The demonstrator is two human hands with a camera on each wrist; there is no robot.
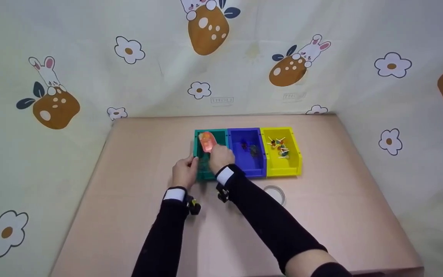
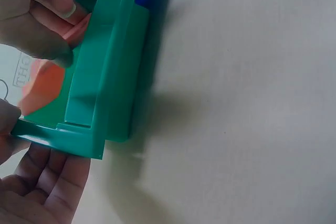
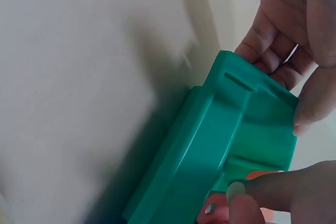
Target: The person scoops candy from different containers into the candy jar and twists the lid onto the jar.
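On a pale brown tabletop (image 1: 140, 154), the left hand (image 1: 184, 173) pinches an open green plastic bin (image 2: 126, 72) by its left wall. Inside, the right hand (image 1: 221, 157) grips an orange-pink plastic scoop (image 1: 207, 144); scooping seems midway, unfinished. Rightward, a blue plastic bin (image 1: 244, 134) holds small dark pieces (image 1: 253, 150); a yellow plastic bin (image 1: 281, 168) holds white-stemmed, coloured-headed pieces (image 1: 278, 143).

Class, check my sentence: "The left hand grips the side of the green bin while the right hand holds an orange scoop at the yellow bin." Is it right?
No, the scoop's place is wrong. The head view shows the right hand holding the orange scoop at the green bin, whose side the left hand grips.
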